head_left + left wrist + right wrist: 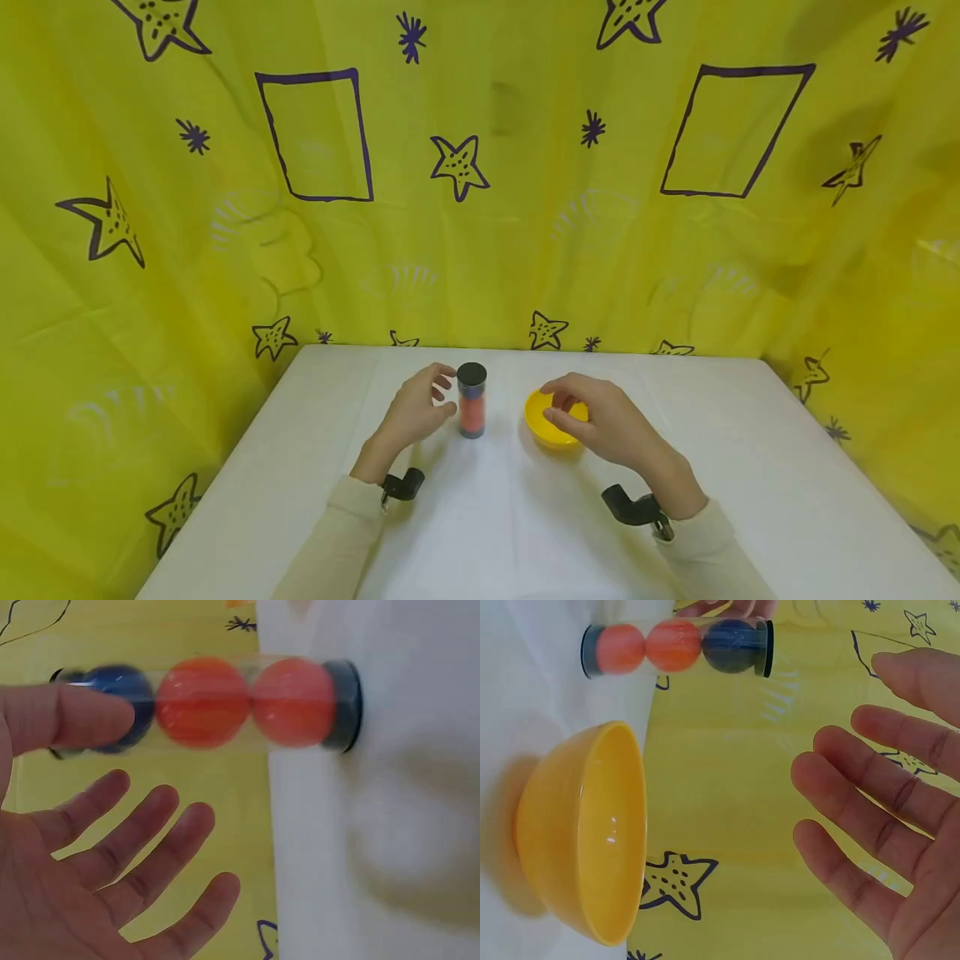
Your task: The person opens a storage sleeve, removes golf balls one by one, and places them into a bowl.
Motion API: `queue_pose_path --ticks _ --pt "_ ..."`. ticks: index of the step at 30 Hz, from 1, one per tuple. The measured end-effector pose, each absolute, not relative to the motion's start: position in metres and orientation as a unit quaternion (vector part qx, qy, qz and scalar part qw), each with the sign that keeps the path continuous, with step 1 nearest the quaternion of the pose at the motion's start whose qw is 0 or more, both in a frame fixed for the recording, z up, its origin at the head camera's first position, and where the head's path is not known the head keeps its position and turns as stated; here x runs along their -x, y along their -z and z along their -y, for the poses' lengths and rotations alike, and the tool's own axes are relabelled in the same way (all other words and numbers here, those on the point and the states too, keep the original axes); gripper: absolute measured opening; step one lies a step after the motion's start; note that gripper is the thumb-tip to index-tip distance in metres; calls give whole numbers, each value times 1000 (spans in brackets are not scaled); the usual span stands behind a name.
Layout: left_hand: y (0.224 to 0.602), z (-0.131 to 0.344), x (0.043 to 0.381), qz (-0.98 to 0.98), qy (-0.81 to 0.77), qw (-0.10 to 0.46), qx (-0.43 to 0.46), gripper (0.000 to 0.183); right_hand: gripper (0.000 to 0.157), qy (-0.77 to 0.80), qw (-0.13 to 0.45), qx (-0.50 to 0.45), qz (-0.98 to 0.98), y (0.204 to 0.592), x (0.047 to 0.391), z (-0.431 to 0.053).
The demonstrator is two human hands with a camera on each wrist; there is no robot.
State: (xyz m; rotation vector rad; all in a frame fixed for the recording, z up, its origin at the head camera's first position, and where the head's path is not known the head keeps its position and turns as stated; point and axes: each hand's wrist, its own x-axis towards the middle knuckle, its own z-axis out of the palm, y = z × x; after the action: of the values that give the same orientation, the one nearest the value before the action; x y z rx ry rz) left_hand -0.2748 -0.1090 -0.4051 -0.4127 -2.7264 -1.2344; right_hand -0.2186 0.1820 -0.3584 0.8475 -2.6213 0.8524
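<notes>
A clear tube (472, 412) with a black lid and dark base stands upright on the white table. Inside it, the left wrist view shows a dark blue ball (141, 690) on top and two orange-red balls (202, 701) below. My left hand (415, 410) is at the tube's left side, fingers spread, the thumb overlapping the tube in the left wrist view. To the right of the tube sits a yellow bowl (555, 840), its visible inside bare. My right hand (611, 421) hovers over the bowl's right side with loosely bent fingers and nothing in its grasp.
The white tablecloth (480, 533) covers the table. Yellow curtains (480, 250) with drawn stars and rectangles hang behind it and along both sides. Each wrist carries a black camera mount (632, 507) on a strap.
</notes>
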Motion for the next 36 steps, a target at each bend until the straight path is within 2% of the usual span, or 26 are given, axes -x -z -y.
queue_pose_path --ticks 6,10,17,21,29,36 --pt "420 95 277 909 392 15 140 61 24 -273 115 -290 910 356 216 -177" --pt "430 88 277 907 401 1 128 67 23 -265 124 -301 908 360 215 -173" --pt "442 80 278 902 412 22 128 48 22 -254 109 -302 913 370 219 -166" --pt "445 80 278 908 399 39 125 46 27 -255 94 -299 915 377 221 -162" --pt "447 77 276 913 383 37 136 51 47 -253 74 -275 925 385 224 -153" --pt "444 73 273 913 368 40 169 46 63 -277 58 -216 935 389 224 -147"
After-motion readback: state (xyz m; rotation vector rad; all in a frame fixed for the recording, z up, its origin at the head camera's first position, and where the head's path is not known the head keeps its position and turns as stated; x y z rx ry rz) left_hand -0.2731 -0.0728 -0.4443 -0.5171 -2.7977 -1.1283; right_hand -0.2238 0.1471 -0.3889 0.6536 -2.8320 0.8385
